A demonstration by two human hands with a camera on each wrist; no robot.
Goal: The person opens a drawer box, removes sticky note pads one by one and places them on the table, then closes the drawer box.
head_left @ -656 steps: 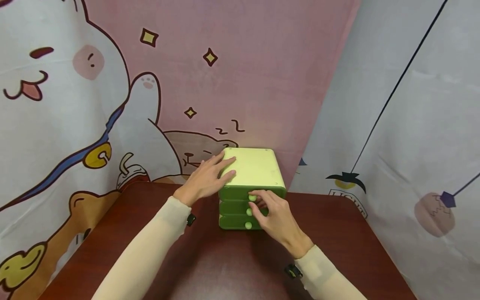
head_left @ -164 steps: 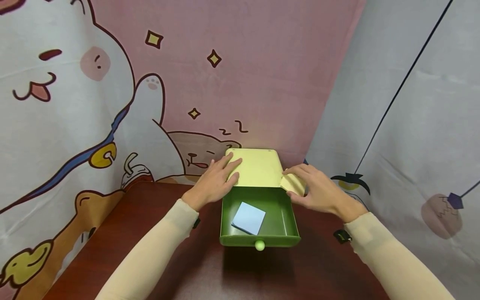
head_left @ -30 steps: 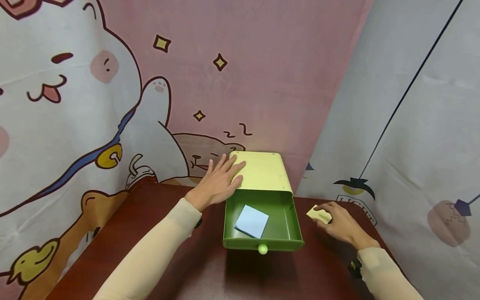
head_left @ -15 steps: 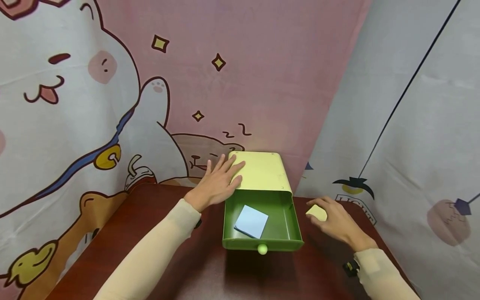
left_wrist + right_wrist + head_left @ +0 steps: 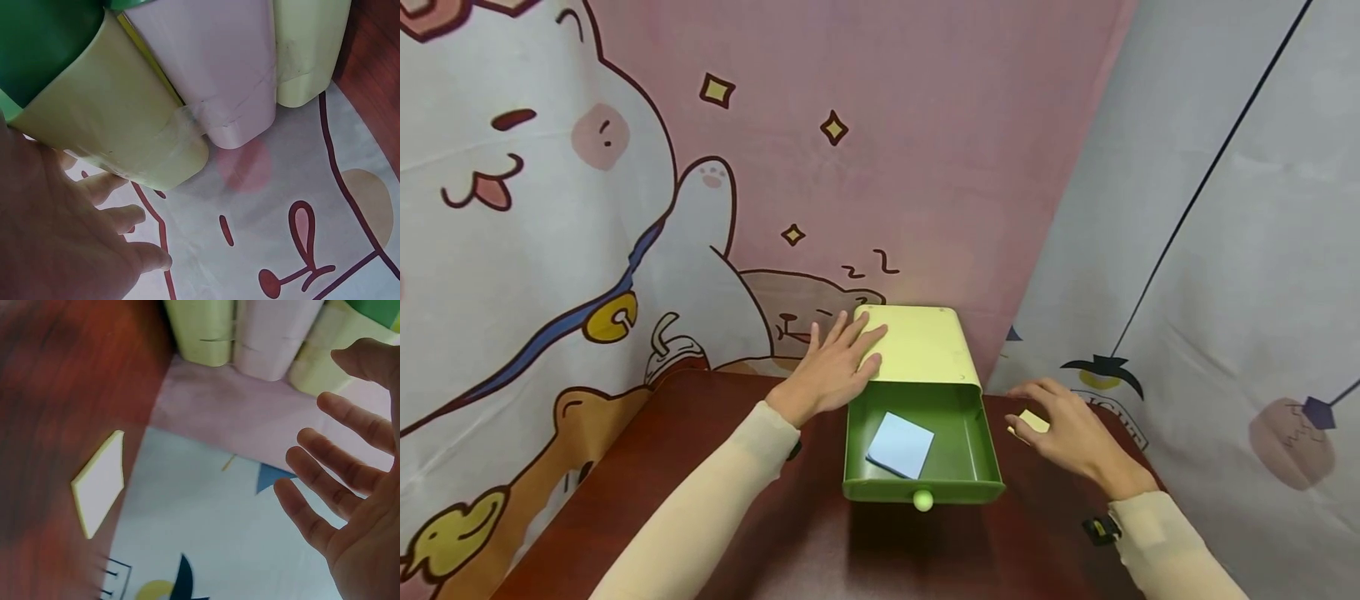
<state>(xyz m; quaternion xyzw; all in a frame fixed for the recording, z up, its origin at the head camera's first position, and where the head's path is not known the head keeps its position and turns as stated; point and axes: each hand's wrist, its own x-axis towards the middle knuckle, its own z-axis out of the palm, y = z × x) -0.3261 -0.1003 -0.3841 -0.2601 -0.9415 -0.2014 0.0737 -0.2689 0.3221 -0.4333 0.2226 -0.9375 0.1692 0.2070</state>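
Note:
My left hand (image 5: 829, 371) rests with spread fingers on the left edge of the pale yellow top of a small drawer cabinet (image 5: 925, 343). Its green top drawer (image 5: 958, 442) is pulled out toward me, round light-green knob (image 5: 923, 500) in front. Inside, toward the left, lies a light blue sticky note pad (image 5: 901, 444). A yellow sticky note pad (image 5: 101, 485) lies flat on the table right of the cabinet. Just above that pad, my right hand (image 5: 1066, 429) has its fingers apart with nothing between them; in the head view it partly covers the pad.
The dark red-brown table (image 5: 790, 550) carries the cabinet near its back edge. Behind it hangs a pink and white cartoon cloth (image 5: 925, 167). In the left wrist view the cabinet's side shows yellow and pink tiers (image 5: 212, 69).
The top drawer, closed at first, has been pulled out. My right hand has moved the yellow sticky note pad from beside the cabinet top to the table and let go. The left hand stays put.

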